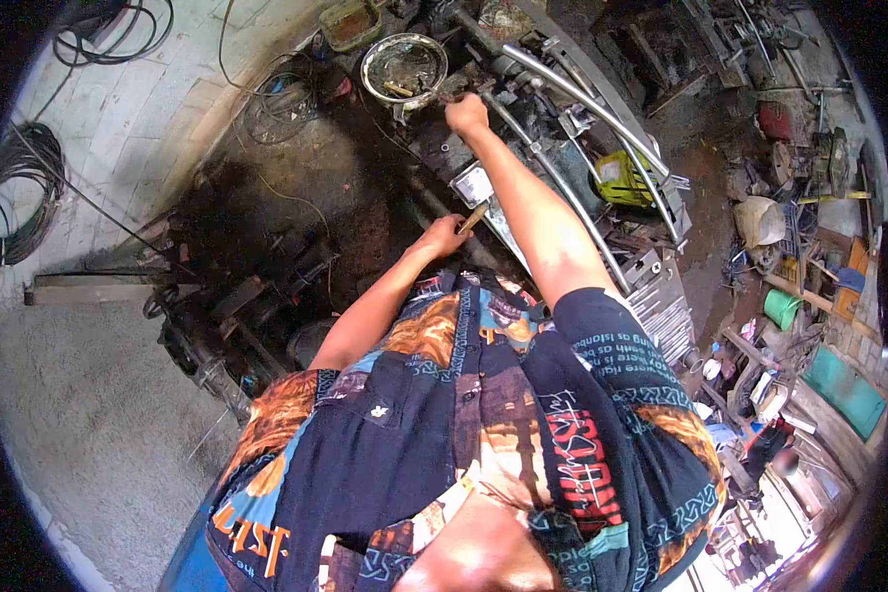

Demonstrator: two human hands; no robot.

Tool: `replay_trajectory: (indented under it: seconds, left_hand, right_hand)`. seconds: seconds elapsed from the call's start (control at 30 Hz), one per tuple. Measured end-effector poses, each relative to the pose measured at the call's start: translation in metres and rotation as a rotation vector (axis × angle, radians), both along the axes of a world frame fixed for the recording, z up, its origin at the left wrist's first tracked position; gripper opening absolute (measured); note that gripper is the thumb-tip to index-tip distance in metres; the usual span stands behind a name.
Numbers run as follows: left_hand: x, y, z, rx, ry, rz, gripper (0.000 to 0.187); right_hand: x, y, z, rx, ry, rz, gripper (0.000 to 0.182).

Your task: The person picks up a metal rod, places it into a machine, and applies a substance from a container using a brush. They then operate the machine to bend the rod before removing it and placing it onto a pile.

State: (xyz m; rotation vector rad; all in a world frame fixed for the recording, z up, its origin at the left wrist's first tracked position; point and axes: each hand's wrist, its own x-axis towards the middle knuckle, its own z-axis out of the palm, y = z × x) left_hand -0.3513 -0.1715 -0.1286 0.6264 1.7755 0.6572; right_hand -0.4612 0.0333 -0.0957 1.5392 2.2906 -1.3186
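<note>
My left hand (442, 238) is closed around a short brown wooden handle (473, 218) near the front edge of the cluttered bench. Whatever the handle belongs to is hard to make out. Farther forward, my right hand (467, 115) is a closed fist beside a round metal pan (405, 41); what it holds, if anything, is hidden. Small brown pieces (398, 89) lie inside the pan. Between my hands is a pale rectangular piece (474, 185) on the bench.
Long metal tubes (553, 170) lie along the bench to the right, near a yellow-green container (626, 179). A green bucket (781, 309) and a teal panel (844, 391) are at the far right. Coiled cable (25, 187) hangs at the left wall.
</note>
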Motion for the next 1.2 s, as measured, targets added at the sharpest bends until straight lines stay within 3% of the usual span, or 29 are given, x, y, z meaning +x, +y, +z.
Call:
replay_trajectory:
  seconds: [0.07, 0.33, 0.43, 0.57, 0.6, 0.63, 0.7, 0.73, 0.83, 0.93, 0.97, 1.03, 1.2]
  left_hand:
    - [0.002, -0.002, -0.006, 0.036, 0.039, -0.004, 0.045]
    - [0.0, -0.003, -0.004, 0.065, 0.042, -0.063, 0.046]
    - [-0.002, 0.0, 0.001, 0.037, 0.0, -0.073, 0.045]
    - [0.003, -0.004, -0.012, 0.06, -0.017, -0.062, 0.045]
    - [0.003, -0.005, -0.015, 0.091, 0.009, -0.065, 0.045]
    - [0.004, -0.006, -0.017, 0.124, 0.036, -0.068, 0.045]
    - [0.004, -0.006, -0.017, 0.119, 0.042, -0.077, 0.044]
    - [0.003, -0.006, -0.017, 0.114, 0.045, -0.083, 0.044]
    - [0.004, -0.009, -0.021, 0.122, 0.045, -0.068, 0.043]
    - [0.006, -0.009, -0.023, 0.095, 0.01, -0.061, 0.034]
    - [0.005, -0.009, -0.025, 0.102, 0.008, -0.063, 0.034]
    - [0.003, -0.013, -0.028, 0.095, -0.019, -0.073, 0.032]
    - [-0.003, -0.009, -0.01, 0.086, -0.012, -0.03, 0.041]
  right_hand:
    - [-0.005, 0.003, -0.003, -0.053, 0.078, -0.159, 0.035]
    - [0.003, -0.008, 0.006, 0.02, 0.124, -0.292, 0.024]
    - [-0.01, -0.003, -0.036, 0.011, 0.238, -0.418, 0.022]
    - [-0.022, 0.011, -0.098, -0.438, 0.53, -0.602, 0.013]
    - [-0.022, 0.012, -0.104, -0.399, 0.453, -0.565, 0.011]
    - [-0.021, 0.012, -0.11, -0.4, 0.453, -0.567, 0.011]
    - [-0.017, 0.012, -0.106, -0.353, 0.36, -0.602, 0.034]
    - [-0.015, 0.012, -0.105, -0.352, 0.362, -0.604, 0.034]
    - [-0.005, 0.01, -0.075, -0.369, 0.347, -0.595, 0.04]
    - [0.025, 0.011, -0.042, -0.344, 0.367, -0.279, 0.043]
    - [0.039, 0.011, -0.005, -0.298, 0.423, -0.187, 0.041]
    - [0.064, 0.031, 0.05, 0.1, 0.4, 0.099, 0.037]
    - [0.107, 0.109, 0.12, 0.542, 0.397, 0.095, 0.033]
